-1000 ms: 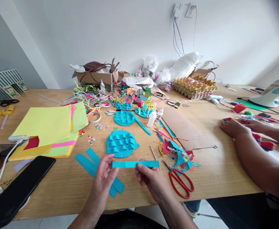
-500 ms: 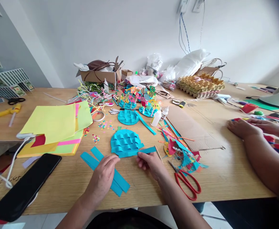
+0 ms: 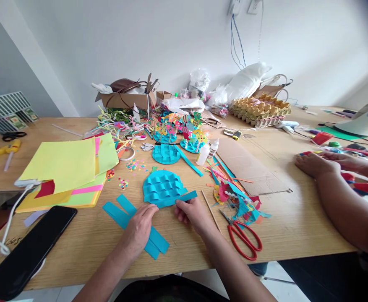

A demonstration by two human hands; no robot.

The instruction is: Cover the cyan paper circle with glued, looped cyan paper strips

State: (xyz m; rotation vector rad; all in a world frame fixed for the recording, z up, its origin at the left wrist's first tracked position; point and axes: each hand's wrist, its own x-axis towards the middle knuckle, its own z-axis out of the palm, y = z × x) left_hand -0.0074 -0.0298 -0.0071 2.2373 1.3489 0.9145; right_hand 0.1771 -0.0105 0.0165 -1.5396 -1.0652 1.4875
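In the head view, a round blue paper piece (image 3: 163, 184) with rows of raised, wavy strips lies in front of me. My right hand (image 3: 192, 214) pinches a blue paper strip (image 3: 190, 196) at the piece's lower right edge, and the strip's free end sticks out past the fingers. Closed fingertips of my left hand (image 3: 141, 224) meet the lower left edge, where the same strip seems to end; the exact grip is partly hidden. Loose blue strips (image 3: 114, 212) lie crossed under and beside my left hand. Right of my right hand are a thin wooden stick (image 3: 211, 212) and red-handled scissors (image 3: 242, 237).
Two white glue bottles (image 3: 202, 154), another woven blue disc (image 3: 165, 154) and decorated pieces stand behind. Paper scraps (image 3: 243, 205) and cardboard (image 3: 249, 167) lie right, yellow sheets (image 3: 58, 163) and a black phone (image 3: 29, 251) left. Another person's hands (image 3: 317, 165) work at far right.
The whole view has shifted slightly. My right hand has moved a little left along the strip's edge, away from the stick, and the strip's free end now tilts upward more.
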